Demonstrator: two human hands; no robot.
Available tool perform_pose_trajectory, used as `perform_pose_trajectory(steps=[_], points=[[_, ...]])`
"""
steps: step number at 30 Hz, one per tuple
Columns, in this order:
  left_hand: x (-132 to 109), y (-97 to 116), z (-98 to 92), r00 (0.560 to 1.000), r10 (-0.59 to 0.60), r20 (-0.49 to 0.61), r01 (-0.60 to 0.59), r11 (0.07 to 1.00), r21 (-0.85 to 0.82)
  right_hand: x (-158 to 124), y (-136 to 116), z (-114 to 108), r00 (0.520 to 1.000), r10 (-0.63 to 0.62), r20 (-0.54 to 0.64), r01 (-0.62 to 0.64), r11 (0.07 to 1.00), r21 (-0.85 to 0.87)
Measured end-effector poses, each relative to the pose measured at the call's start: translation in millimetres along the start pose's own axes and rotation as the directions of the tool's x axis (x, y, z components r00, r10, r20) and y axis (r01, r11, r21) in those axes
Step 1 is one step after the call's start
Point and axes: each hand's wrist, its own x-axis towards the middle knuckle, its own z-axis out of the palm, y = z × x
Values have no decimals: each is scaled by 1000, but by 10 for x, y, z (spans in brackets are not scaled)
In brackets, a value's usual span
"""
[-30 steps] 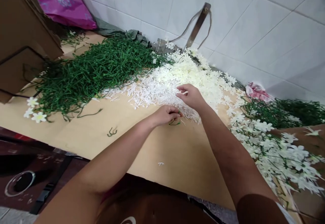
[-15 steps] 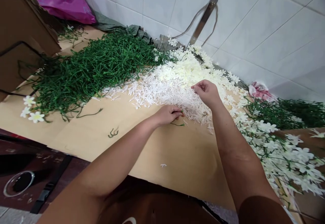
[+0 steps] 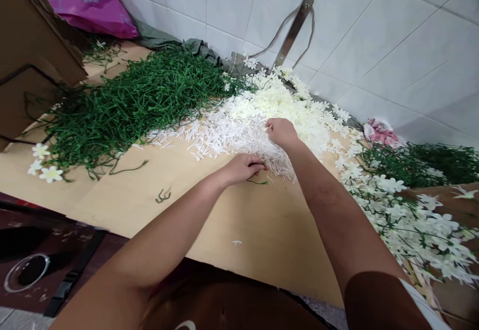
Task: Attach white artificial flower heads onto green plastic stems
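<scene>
Head view, showing my two bare hands at work over a bench [image 3: 269,230] with a pale brown surface. My left hand [image 3: 245,168] is closed, its fingers gripping a thin green stem [image 3: 258,182], part of which projects below the hand, near the front edge of a pile of white sticks [image 3: 224,133]. My right hand [image 3: 282,131] lies farther back and to the right, over the zone where the white sticks meet a mound of cream flower heads [image 3: 284,100]; its fingers curl toward the thumb, but I cannot tell whether they meet or pinch anything. To the left of the sticks spreads a heap of green stems [image 3: 149,95], with a few white flowers [image 3: 50,174] at its near left corner. Curved stem pieces [image 3: 162,196] lie to the left of my left forearm, and a small white piece [image 3: 237,243] rests near the front edge. To the right of my right forearm, white blossoms on green stems [image 3: 404,215] form a dense cluster. Behind, a metal strip [image 3: 294,33] with a cord leans against the tiled wall [image 3: 374,31]; a purple bag [image 3: 90,6] occupies the far left corner, beside a cardboard box [image 3: 33,41].
</scene>
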Motion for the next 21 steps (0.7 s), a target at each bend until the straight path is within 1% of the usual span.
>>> perform_pose_trajectory(steps=[2, 4, 5, 7, 9, 11, 14, 17, 19, 21], points=[[0, 8, -6, 1000, 1, -10, -1, 1000, -11, -30, 27, -41, 999, -7, -49, 7, 1000, 19], [0, 27, -8, 1000, -14, -28, 13, 999, -41, -140, 95, -98, 989, 4, -150, 20, 987, 159], [1, 40, -7, 999, -29, -45, 26, 997, -69, -225, 133, -123, 981, 18, -195, 33, 966, 257], [4, 70, -3, 994, -74, -76, 62, 985, -159, -437, 194, -147, 965, 49, -257, 73, 892, 447], [11, 100, 1, 985, -135, -105, 102, 957, -271, -678, 205, -129, 953, 42, -300, 140, 817, 559], [17, 125, 2, 974, -184, -130, 125, 922, -367, -907, 160, -79, 935, -33, -354, 244, 784, 571], [5, 146, -3, 967, -189, -171, 102, 902, -420, -1152, 32, 15, 892, -172, -418, 384, 775, 502], [-30, 147, -10, 979, -139, -149, 79, 933, -351, -1256, -79, 107, 848, -251, -467, 474, 754, 455], [-49, 138, -12, 988, -105, -115, 66, 952, -297, -1271, -116, 164, 826, -270, -495, 510, 732, 451], [-53, 124, -10, 990, -88, -114, 54, 960, -276, -1267, -122, 213, 819, -264, -509, 520, 717, 464]])
